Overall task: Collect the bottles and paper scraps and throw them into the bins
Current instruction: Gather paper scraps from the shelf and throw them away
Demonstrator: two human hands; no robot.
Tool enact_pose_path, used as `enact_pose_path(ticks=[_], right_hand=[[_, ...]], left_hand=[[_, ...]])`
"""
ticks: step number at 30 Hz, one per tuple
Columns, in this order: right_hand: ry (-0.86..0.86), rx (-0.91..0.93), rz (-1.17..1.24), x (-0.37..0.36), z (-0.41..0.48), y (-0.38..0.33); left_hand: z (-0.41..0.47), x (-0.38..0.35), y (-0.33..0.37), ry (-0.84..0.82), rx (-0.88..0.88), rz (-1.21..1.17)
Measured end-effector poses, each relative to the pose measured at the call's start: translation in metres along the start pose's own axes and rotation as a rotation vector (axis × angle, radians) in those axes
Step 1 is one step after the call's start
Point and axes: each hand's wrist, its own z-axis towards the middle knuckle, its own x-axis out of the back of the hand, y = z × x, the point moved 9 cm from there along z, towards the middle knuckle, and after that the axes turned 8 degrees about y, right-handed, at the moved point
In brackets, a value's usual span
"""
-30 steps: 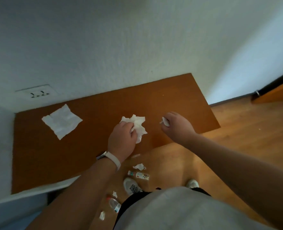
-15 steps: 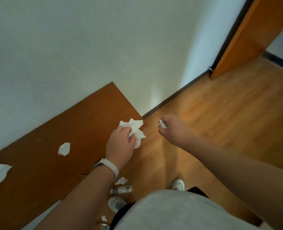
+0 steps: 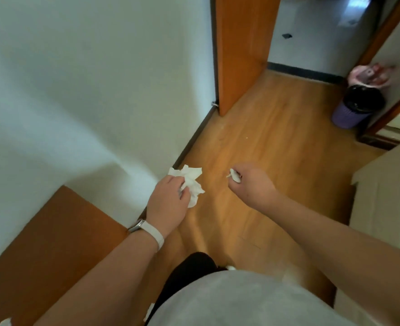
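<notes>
My left hand [image 3: 168,201] grips a crumpled white paper tissue [image 3: 190,182] that sticks out above the fingers. My right hand [image 3: 253,184] pinches a small white paper scrap [image 3: 234,177]. Both hands hang in the air over the wooden floor, about a hand's width apart. Far off at the upper right stands a purple bin [image 3: 356,107] with a black liner, and behind it a second bin with a pink bag [image 3: 370,75]. No bottles show in this view.
A brown desk top [image 3: 53,243] lies at the lower left against the white wall. An orange door [image 3: 239,55] stands open ahead. A pale cabinet [image 3: 387,196] juts in at the right. Wooden floor runs from my feet toward the bins.
The view has swung right, away from the desk and toward the doorway; the bins have come into sight. Both hands keep their paper. The floor litter and desk papers have left the view.
</notes>
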Motion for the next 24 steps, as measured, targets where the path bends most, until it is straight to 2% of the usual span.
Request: enact_pose_path(ticks=[5,12,24], right_hand=[[0.166,-0.098,0.041,0.071,0.008,0.042],[0.295,-0.263,-0.020,0.146,0.046,0.105],[0.457,-0.479,-0.074,0.236,0.185,0.183]], left_hand=[[0.049,-0.026,0.065,-0.021,-0.142,-0.080],[0.127,-0.060,0.141,-0.040,-0.345,-0.114],[0.318,-0.138,0.230,-0.142,-0.394,-0.273]])
